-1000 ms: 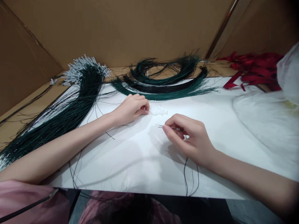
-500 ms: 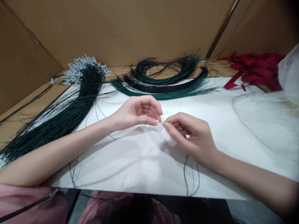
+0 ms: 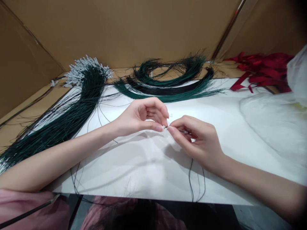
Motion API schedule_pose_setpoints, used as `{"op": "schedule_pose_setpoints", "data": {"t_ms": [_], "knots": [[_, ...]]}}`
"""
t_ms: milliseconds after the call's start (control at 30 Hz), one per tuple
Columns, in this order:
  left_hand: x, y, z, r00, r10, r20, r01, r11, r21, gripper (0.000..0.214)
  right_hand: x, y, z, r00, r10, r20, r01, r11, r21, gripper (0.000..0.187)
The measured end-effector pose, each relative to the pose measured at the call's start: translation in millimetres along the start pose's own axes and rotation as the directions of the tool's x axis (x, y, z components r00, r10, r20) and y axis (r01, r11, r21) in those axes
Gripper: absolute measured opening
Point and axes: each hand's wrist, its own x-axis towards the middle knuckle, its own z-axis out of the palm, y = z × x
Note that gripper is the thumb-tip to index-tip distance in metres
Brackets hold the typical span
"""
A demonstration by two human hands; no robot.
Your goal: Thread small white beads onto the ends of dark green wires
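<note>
My right hand pinches the two ends of a thin dark cord, whose loop trails back over the front edge of the white table. My left hand meets it fingertip to fingertip and pinches a tiny white bead-like piece at the cord ends; the piece is nearly hidden by my fingers. A few small white pieces lie on the table just behind my fingertips.
A thick bundle of dark green cords with white tips fans across the left. A curved bundle of untipped green cords lies at the back. Red ribbons and clear plastic bags sit at the right. Cardboard walls enclose the table.
My left hand left the pile of white pieces, lifted, and came right to meet my right fingertips at the cord ends. My right hand barely moved.
</note>
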Motion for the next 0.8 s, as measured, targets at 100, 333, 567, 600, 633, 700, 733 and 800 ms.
{"op": "schedule_pose_setpoints", "data": {"t_ms": [100,333,567,600,633,700,733,800], "knots": [[0.3,0.3,-0.2,1.000,0.006,0.011,-0.005,1.000,-0.018,0.027,0.2,0.6,0.5,1.000,-0.010,-0.011,0.010,1.000,0.001,0.014],[0.6,0.3,-0.2,1.000,-0.003,0.010,0.003,1.000,-0.019,0.028,0.1,0.8,1.5,1.000,-0.018,-0.010,0.018,1.000,-0.002,0.014],[1.3,0.4,0.5,1.000,0.016,0.015,-0.016,1.000,0.004,0.030,-0.6,1.1,1.6,0.999,-0.027,-0.020,0.027,1.000,-0.016,0.014],[1.4,0.6,0.6,1.000,0.016,0.013,-0.017,1.000,0.012,0.030,-0.7,1.1,1.6,0.999,-0.028,-0.022,0.028,0.999,-0.017,0.013],[1.6,0.8,0.6,1.000,0.015,0.010,-0.015,1.000,0.021,0.030,-0.9,1.0,1.6,0.999,-0.029,-0.023,0.029,0.999,-0.017,0.013],[1.6,1.1,0.5,1.000,0.012,0.004,-0.012,0.999,0.040,0.030,-1.0,0.8,1.3,0.999,-0.032,-0.025,0.031,0.999,-0.018,0.013],[1.5,1.3,0.3,1.000,0.010,0.003,-0.010,0.999,0.051,0.030,-0.9,0.7,1.1,0.999,-0.036,-0.026,0.035,0.999,-0.019,0.014],[1.1,1.7,0.0,1.000,0.013,0.004,-0.013,0.998,0.069,0.030,-0.8,0.6,0.7,0.999,-0.046,-0.028,0.045,0.999,-0.025,0.015]]}}
